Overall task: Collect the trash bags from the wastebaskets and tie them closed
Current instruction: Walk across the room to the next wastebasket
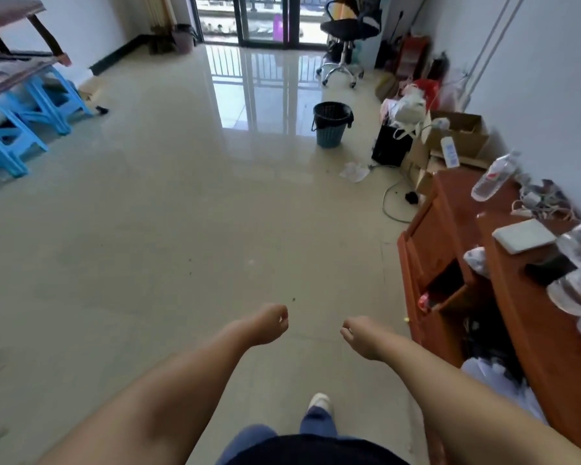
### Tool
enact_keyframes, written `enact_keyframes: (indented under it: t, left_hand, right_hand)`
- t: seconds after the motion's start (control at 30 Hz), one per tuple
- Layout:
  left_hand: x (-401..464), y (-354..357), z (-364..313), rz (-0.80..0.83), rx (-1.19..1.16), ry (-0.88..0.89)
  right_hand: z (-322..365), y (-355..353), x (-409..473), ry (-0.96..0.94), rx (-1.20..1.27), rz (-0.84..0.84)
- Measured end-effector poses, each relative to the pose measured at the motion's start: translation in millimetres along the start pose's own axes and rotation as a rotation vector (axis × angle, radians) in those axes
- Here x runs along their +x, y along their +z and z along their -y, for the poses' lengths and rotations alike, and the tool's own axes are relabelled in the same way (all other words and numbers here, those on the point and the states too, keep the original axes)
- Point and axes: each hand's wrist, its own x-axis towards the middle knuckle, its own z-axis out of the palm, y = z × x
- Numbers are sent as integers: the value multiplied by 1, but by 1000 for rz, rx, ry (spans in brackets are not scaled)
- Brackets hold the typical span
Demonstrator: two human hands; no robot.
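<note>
A blue wastebasket [330, 134] lined with a black trash bag [332, 115] stands on the tiled floor ahead, right of centre. A second, dark wastebasket [184, 38] sits far back by the balcony door. My left hand [269, 325] and my right hand [361, 335] hang out in front of me over the floor, both loosely curled with nothing in them. Both hands are well short of the blue wastebasket.
A red-brown wooden desk [457, 209] with plastic bottles [493, 177] and cables runs along the right wall. Cardboard boxes [457, 135], bags and a black office chair [348, 31] crowd the far right. Blue stools [31, 109] under a table stand at left. Crumpled paper [354, 171] lies on the floor.
</note>
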Motion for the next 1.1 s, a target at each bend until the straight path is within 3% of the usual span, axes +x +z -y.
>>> enact_keyframes:
  t: [0.27, 0.63, 1.1]
  left_hand:
    - [159, -105, -16, 8, -79, -42]
    - [403, -314, 41, 5, 61, -32]
    - [676, -504, 14, 39, 121, 15]
  right_hand:
    - [-21, -140, 148, -30, -62, 47]
    - [7, -329, 400, 26, 37, -51]
    - [-22, -519, 648, 76, 49, -12]
